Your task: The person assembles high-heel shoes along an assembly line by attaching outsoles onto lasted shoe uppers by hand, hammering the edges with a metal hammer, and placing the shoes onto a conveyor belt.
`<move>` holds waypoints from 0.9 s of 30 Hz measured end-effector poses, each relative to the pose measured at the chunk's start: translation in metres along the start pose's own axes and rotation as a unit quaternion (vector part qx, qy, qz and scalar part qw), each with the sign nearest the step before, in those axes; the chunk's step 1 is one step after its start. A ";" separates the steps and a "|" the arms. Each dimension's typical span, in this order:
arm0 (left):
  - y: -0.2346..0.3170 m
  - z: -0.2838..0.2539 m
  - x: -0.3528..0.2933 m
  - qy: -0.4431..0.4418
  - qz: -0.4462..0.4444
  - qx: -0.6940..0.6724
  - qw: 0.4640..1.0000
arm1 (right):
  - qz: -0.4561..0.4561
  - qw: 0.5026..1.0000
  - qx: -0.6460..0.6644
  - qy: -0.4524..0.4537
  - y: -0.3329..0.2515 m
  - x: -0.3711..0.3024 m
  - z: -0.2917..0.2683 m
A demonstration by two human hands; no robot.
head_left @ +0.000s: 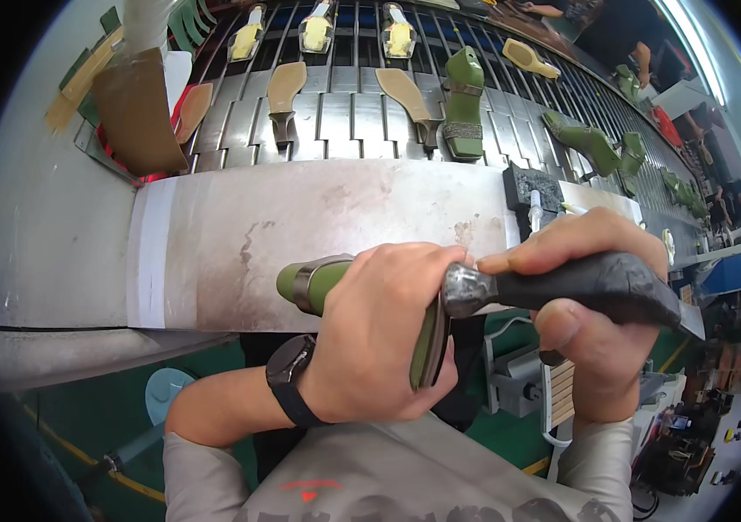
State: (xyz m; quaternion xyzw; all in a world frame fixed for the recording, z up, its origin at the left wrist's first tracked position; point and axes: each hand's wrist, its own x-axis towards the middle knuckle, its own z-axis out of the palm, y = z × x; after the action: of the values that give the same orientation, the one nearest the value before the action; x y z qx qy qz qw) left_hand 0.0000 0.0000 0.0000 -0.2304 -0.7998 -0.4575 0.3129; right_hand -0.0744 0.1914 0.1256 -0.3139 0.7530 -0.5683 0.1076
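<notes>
Two hands work over the near edge of a worn grey workbench point(240, 235), which serves as a rest between the person and the slatted conveyor point(344, 113) behind it. Along the conveyor's slats lie tan insoles point(286, 83), yellow lasts point(315, 33) and finished green sandals point(464, 104), spaced apart in rows. The left hand point(379, 335) is wrapped tight around an olive-green shoe point(322, 283), holding it just beyond the bench's near edge with the sole edge turned toward the tool, apparently to steady it. The right hand point(583, 313) is closed around the black handle of a hammer-like tool point(579, 283), forefinger laid along the top for control; its mottled metal head point(466, 289) touches the shoe beside the left thumb. A black wristband point(288, 370) sits on the left wrist.
</notes>
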 end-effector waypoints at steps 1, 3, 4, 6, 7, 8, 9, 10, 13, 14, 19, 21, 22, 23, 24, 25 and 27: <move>0.003 0.003 -0.005 0.018 0.013 -0.003 1.000 | -0.004 0.999 0.021 -0.028 0.000 0.000 -0.002; 0.009 0.002 -0.016 0.032 0.021 -0.003 0.999 | -0.007 0.997 0.048 -0.058 0.003 -0.003 -0.002; 0.011 -0.002 -0.024 0.031 0.041 0.017 0.999 | -0.055 0.990 0.051 -0.123 0.006 -0.005 0.001; 0.017 -0.005 -0.053 0.046 0.088 0.042 0.994 | -0.139 0.964 0.032 -0.223 0.013 -0.016 0.012; 0.011 0.007 -0.069 0.045 0.083 0.040 0.995 | -0.134 0.964 0.078 -0.216 0.021 -0.032 0.024; -0.001 0.021 -0.092 0.146 0.146 0.085 0.975 | -0.124 0.967 0.075 -0.210 0.030 -0.040 0.037; -0.011 0.033 -0.110 0.243 0.210 0.122 0.939 | -0.111 0.971 0.066 -0.200 0.040 -0.048 0.047; -0.021 0.024 -0.126 0.181 0.179 0.167 0.952 | -0.069 0.981 0.090 -0.157 0.061 -0.059 0.055; -0.050 0.030 -0.145 0.134 0.011 0.229 0.964 | 0.157 0.977 0.145 0.021 0.116 -0.095 0.087; -0.056 0.030 -0.151 0.129 0.000 0.234 0.964 | 0.186 0.964 0.188 0.034 0.135 -0.098 0.096; -0.070 0.021 -0.163 0.060 0.032 0.328 0.942 | 0.199 0.944 0.250 0.077 0.156 -0.103 0.112; -0.069 0.025 -0.161 0.066 0.029 0.326 0.943 | 0.202 0.944 0.252 0.071 0.159 -0.101 0.108; -0.069 0.026 -0.161 0.069 0.027 0.323 0.943 | 0.180 0.944 0.267 0.076 0.161 -0.098 0.108; -0.068 0.026 -0.161 0.072 0.024 0.321 0.944 | 0.156 0.944 0.281 0.081 0.163 -0.095 0.108; -0.068 0.027 -0.162 0.071 0.023 0.321 0.944 | 0.138 0.945 0.287 0.074 0.168 -0.093 0.108; -0.069 0.027 -0.164 0.070 0.022 0.324 0.943 | 0.139 0.945 0.288 0.073 0.172 -0.091 0.109; -0.069 0.031 -0.165 0.071 0.018 0.327 0.942 | 0.163 0.938 0.301 0.060 0.180 -0.089 0.113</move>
State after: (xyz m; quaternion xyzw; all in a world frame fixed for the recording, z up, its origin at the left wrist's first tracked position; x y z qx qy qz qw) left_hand 0.0612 -0.0196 -0.1699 -0.0966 -0.8771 -0.1801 0.4347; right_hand -0.0095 0.1830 -0.0951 -0.1052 0.5924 -0.7609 0.2429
